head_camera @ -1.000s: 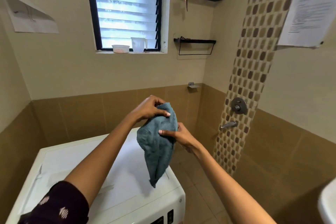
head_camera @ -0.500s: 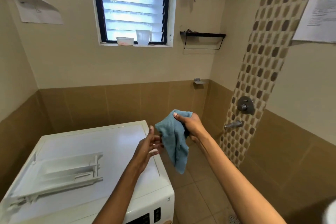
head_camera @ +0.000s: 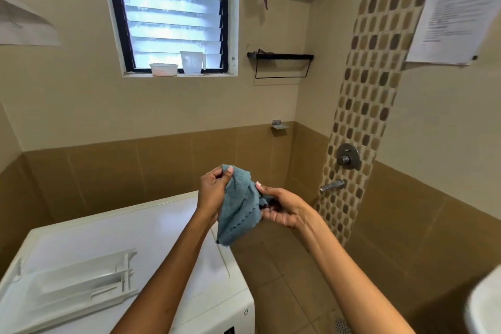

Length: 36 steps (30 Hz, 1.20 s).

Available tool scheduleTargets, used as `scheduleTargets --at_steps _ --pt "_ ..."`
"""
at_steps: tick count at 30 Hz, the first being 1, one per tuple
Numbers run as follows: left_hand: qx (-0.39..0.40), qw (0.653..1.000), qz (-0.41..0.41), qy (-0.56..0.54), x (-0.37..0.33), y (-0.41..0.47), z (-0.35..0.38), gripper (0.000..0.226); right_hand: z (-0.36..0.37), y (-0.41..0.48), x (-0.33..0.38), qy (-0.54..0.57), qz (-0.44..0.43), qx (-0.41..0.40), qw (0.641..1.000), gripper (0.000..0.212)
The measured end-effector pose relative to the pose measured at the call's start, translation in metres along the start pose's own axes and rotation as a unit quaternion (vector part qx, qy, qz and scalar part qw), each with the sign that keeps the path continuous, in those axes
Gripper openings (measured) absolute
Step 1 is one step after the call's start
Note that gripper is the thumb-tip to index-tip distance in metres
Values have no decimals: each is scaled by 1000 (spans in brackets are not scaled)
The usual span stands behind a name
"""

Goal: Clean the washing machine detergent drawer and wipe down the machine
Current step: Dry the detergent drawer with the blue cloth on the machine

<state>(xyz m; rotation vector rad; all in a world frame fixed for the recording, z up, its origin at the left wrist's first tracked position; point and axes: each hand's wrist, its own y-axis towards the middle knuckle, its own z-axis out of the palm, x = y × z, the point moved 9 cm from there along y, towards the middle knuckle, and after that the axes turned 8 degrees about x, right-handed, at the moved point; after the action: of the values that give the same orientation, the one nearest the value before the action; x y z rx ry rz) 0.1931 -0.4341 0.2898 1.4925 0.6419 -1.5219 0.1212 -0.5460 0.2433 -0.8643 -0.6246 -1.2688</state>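
Cloth: the blue cloth (head_camera: pixel 238 211) hangs bunched between both hands, above the far right corner of the washing machine (head_camera: pixel 108 233), touching neither the machine nor the floor.
Left hand: the left hand (head_camera: pixel 214 192) pinches the cloth's top corner between thumb and fingers.
Right hand: the right hand (head_camera: pixel 282 209) grips the cloth's right edge, thumb on top and fingers curled beneath.
Change: half a second ago only the right hand held the cloth while the left was open beside it; now the left has taken hold again.
Meaning: this looks like refolding the cloth into a pad, so wiping has probably not begun.
Drawer: the detergent drawer (head_camera: pixel 67 287) lies out of its slot on the machine's top at near left, well apart from the hands.
Edges: the machine's right edge runs just under the cloth, and beyond it the top drops to the tiled floor (head_camera: pixel 271 266).
Room: the top between the drawer and the far edge is bare; the wall tap (head_camera: pixel 332 186) is to the right and a basin (head_camera: pixel 485 304) at near right.
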Motion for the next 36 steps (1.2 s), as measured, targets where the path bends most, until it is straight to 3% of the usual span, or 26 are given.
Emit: scheduleTargets --at_steps 3,5,8,11,13,16,18,26,31,34,36 --pt "6 1000 -10 -12 0 4 0 17 -11 6 -2 51 -3 -45 998 13" --pt "4 1000 -19 -4 1 8 -3 17 -20 6 -4 64 -13 -80 995 26" --pt "-26 999 -19 42 0 14 -13 14 -33 3 -2 75 -39 -130 988 12" --pt "-38 996 -17 77 -5 20 -19 13 -44 -2 2 89 -66 -158 981 13" --pt "-14 996 -24 82 -8 22 -16 11 -45 -4 14 80 -103 -145 981 11" --pt "47 994 -54 83 -7 23 -9 36 -38 -11 35 19 -131 -130 983 14" --pt "74 991 -70 89 -7 24 -8 40 -41 -18 47 -36 -137 -153 978 15" --pt "58 984 -143 87 1 28 -15 11 -58 -31 56 -56 -149 -253 954 17" --pt "15 988 -118 94 -8 24 -15 31 -59 -49 67 -130 -186 -353 908 33" --pt "0 994 -92 63 -12 22 -12 31 -53 -65 86 -221 -234 -418 849 57" --pt "-9 995 -88 37 -13 22 -11 28 -48 -67 94 -250 -257 -415 836 58"
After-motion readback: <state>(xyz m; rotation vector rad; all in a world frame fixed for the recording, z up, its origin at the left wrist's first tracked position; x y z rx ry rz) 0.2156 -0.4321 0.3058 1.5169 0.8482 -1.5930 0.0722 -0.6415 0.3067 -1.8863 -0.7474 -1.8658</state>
